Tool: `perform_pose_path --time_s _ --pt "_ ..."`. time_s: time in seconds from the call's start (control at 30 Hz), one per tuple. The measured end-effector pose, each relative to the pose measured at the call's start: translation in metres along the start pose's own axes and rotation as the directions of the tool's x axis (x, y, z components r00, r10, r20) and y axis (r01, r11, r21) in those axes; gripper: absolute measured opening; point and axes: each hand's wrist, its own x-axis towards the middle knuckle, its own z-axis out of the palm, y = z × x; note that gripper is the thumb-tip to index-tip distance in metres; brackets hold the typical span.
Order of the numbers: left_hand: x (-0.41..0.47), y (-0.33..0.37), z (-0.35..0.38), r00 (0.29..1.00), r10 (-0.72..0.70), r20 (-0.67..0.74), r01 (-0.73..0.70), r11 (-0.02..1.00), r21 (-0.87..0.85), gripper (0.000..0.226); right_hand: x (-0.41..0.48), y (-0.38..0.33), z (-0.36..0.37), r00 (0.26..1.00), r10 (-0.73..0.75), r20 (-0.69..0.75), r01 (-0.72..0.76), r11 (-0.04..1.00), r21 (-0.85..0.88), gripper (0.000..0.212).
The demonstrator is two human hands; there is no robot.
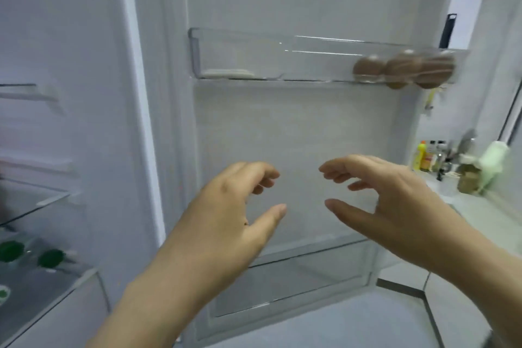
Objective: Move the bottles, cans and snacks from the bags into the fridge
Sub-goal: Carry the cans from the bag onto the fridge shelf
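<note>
White open fridge door (296, 127) fills mid-frame. Left hand (226, 206) and right hand (395, 192) are held open, empty. No bags are seen; green-capped bottles (31, 254) lie lower left. Clear lower door bin (296, 277) should be loaded upright.

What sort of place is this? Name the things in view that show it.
Most likely a home kitchen: an open fridge door with brown eggs in its top rack, and a counter with bottles.
</note>
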Motion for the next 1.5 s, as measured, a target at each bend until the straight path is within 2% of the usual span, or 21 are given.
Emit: perform_pose_path --time_s 0.33,0.6,0.83,1.07,1.33,1.5 --pt "0.036 0.125 0.148 0.957 0.237 0.168 -0.198 0.956 -0.219 0.032 -0.123 0.111 -0.102 0.954 0.28 -0.106 -0.294 0.942 -0.163 0.041" --pt "0.047 0.218 0.255 0.839 0.436 0.326 -0.295 0.867 -0.401 0.038 -0.228 0.166 -0.17 0.817 0.538 -0.208 -0.576 0.777 -0.253 0.042" --pt "0.059 0.288 0.351 0.677 0.619 0.398 -0.331 0.739 -0.587 0.038 -0.305 0.202 -0.201 0.59 0.724 -0.359 -0.808 0.53 -0.259 0.035" --pt "0.072 0.345 0.432 0.5 0.788 0.359 -0.332 0.557 -0.761 0.039 -0.345 0.223 -0.219 0.353 0.811 -0.467 -0.933 0.266 -0.245 0.033" --pt "0.051 0.415 0.504 0.282 0.907 0.313 -0.246 0.384 -0.89 0.038 -0.404 0.224 -0.231 0.022 0.794 -0.608 -0.997 -0.031 -0.076 0.029" --pt "0.018 0.47 0.532 0.172 0.939 0.299 -0.186 0.329 -0.926 0.038 -0.45 0.222 -0.247 -0.123 0.733 -0.669 -0.991 -0.125 0.046 0.028"
